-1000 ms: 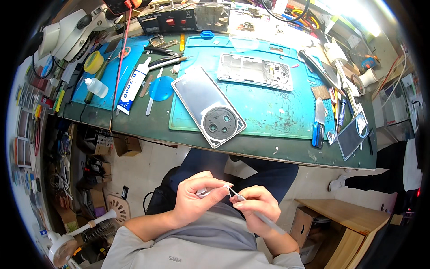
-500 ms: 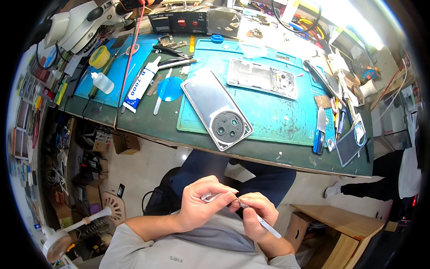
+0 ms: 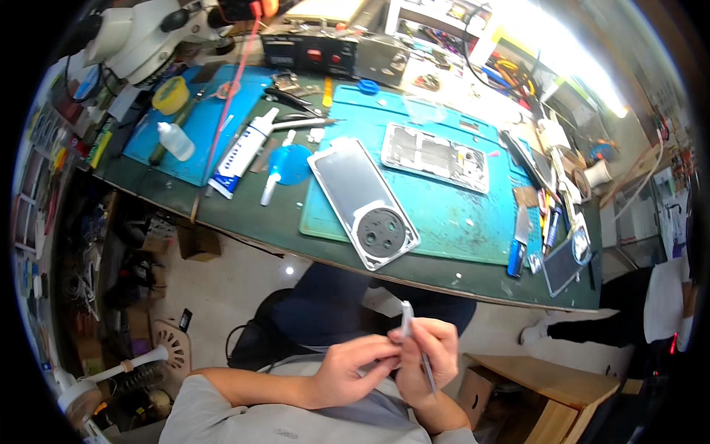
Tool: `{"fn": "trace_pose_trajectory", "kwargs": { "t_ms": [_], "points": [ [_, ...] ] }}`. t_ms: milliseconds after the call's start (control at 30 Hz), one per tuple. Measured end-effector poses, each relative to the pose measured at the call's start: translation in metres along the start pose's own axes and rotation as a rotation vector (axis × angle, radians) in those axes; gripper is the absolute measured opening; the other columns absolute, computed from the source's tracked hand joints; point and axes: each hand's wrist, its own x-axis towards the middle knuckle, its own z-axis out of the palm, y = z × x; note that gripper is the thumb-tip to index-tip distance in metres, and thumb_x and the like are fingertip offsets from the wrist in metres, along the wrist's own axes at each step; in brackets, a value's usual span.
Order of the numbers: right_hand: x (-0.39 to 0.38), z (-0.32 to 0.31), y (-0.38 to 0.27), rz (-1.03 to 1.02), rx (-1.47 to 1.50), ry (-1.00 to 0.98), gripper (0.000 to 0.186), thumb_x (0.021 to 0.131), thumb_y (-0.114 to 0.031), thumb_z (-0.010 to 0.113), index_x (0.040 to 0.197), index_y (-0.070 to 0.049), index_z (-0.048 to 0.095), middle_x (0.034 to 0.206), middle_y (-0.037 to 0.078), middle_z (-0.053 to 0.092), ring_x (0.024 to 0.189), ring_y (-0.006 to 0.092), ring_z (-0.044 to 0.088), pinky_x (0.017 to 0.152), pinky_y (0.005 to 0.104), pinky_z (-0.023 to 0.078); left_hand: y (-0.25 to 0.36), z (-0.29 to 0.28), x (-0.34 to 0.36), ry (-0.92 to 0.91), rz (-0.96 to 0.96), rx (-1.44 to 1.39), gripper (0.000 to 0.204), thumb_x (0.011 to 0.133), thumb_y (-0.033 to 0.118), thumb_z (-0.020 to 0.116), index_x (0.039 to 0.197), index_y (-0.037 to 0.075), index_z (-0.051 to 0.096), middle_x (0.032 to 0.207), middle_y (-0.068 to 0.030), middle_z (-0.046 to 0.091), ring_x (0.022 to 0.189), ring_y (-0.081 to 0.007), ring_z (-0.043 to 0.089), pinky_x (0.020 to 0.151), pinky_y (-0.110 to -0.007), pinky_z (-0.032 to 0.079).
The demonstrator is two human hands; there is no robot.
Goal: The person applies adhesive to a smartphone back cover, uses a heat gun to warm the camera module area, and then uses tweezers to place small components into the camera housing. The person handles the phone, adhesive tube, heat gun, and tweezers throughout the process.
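Both hands are together in front of my lap, below the table edge. My right hand (image 3: 431, 349) is closed around a slim silver-white tool (image 3: 407, 317); its pale end points up and a thin dark end shows below my fingers. Blur and fingers hide its exact kind. My left hand (image 3: 356, 372) is pinched, its fingertips against the right hand's; what they hold is hidden. On the table edge nearest my hands lies a phone back panel (image 3: 344, 181) with a round black camera ring (image 3: 380, 231). Behind it, an opened phone body (image 3: 436, 157) lies on the blue mat (image 3: 444, 222).
A glue tube (image 3: 242, 152), a small white bottle (image 3: 176, 140) and a blue disc (image 3: 294, 164) lie to the left. At right are a blue-handled knife (image 3: 517, 255) and a dark glass panel (image 3: 566, 265). A microscope (image 3: 137, 41) stands far left. Another person's legs (image 3: 599, 322) show at right.
The tool has turned in my right hand, from slanting down to the right to nearly upright. My left hand has shifted right and down. The whole view has tilted slightly.
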Motion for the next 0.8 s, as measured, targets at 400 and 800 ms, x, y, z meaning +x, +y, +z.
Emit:
{"fn": "trace_pose_trajectory", "kwargs": {
  "t_ms": [400,800],
  "points": [
    [0.075,-0.038,0.02,0.247,0.112,0.098,0.016,0.095,0.001,0.066,0.11,0.005,0.067,0.097,0.014,0.066,0.071,0.0166,0.066,0.063,0.0275,0.054,0.008,-0.263,0.099,0.923,0.356,0.771,0.072,0.096,0.015,0.073,0.154,-0.002,0.034,0.15,-0.0215,0.047,0.14,-0.032,0.045,0.119,-0.043,0.033],
    [0.128,-0.054,0.047,0.306,0.404,-0.271,0.017,0.088,0.009,0.07,0.104,0.007,0.074,0.102,0.02,0.068,0.078,0.0228,0.071,0.07,0.0312,0.059,0.031,-0.2,0.102,0.535,0.373,0.548,0.047,0.099,0.002,0.061,0.145,-0.002,0.051,0.137,-0.0128,0.059,0.117,-0.0208,0.059,0.101,-0.034,0.047]
  ]
}}
